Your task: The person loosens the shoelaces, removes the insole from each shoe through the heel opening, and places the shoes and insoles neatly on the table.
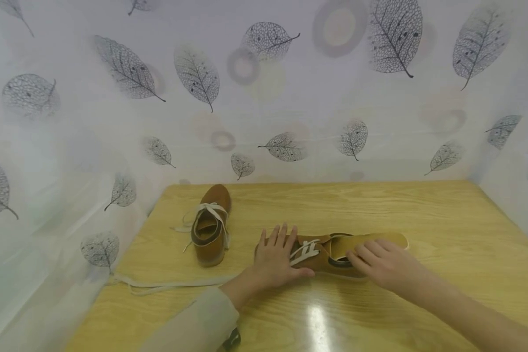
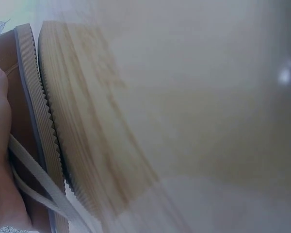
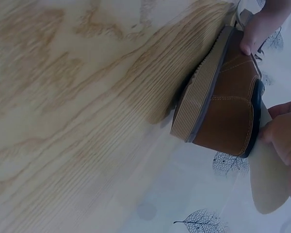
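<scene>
A brown lace-up shoe (image 1: 330, 266) lies with its toe to the left and its opening to the right. Across its toe and front rests my left hand (image 1: 275, 261), fingers spread and thumb along the near side. My right hand (image 1: 387, 266) pinches a tan insole (image 1: 393, 238), whose front part is inside the shoe's opening while the rest sticks out past the heel. The right wrist view shows the insole (image 3: 269, 187) rising out of the heel collar, beside the curled fingers. In the left wrist view, laces (image 2: 39, 172) hang over the shoe's ribbed sole edge (image 2: 31, 73).
A second brown shoe (image 1: 217, 195) stands to the left, its white lace (image 1: 213, 208) loose. A long pale lace (image 1: 176, 283) trails leftward over the wooden table (image 1: 457, 215). Behind is a leaf-patterned curtain (image 1: 317, 98). A small dark object (image 1: 233, 338) shows beside my left sleeve.
</scene>
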Tool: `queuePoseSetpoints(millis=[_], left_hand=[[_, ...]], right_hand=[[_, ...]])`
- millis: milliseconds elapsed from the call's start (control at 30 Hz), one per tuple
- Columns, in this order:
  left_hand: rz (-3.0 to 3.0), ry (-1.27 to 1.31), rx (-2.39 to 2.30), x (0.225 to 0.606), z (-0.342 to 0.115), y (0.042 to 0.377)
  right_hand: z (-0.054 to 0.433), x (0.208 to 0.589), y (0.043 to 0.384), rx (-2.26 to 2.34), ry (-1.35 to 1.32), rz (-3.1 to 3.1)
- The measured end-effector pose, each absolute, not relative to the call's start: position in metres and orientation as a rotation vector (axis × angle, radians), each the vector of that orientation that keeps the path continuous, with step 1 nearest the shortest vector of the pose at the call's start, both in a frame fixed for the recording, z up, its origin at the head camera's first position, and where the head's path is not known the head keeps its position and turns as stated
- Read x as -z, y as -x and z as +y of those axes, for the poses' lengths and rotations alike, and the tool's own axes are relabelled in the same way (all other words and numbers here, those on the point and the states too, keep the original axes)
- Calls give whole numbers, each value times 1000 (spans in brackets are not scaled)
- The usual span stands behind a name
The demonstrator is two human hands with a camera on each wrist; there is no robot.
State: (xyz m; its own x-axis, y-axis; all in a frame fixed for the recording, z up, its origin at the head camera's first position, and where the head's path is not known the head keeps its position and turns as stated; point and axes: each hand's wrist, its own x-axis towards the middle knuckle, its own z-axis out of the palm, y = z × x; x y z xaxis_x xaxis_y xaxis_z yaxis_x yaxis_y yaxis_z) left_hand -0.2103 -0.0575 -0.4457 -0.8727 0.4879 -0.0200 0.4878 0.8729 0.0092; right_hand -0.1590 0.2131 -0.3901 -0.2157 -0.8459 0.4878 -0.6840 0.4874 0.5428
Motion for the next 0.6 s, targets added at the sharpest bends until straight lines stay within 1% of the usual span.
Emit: queuePoseSetpoints(millis=[267,600], left_hand=[[3020,-790,-22,447,-58,210],[3041,-810,-10,447,-59,211]], right_hand=[[208,394,161,268,-1250,-1974],[215,394,161,182,-1256,-1976]])
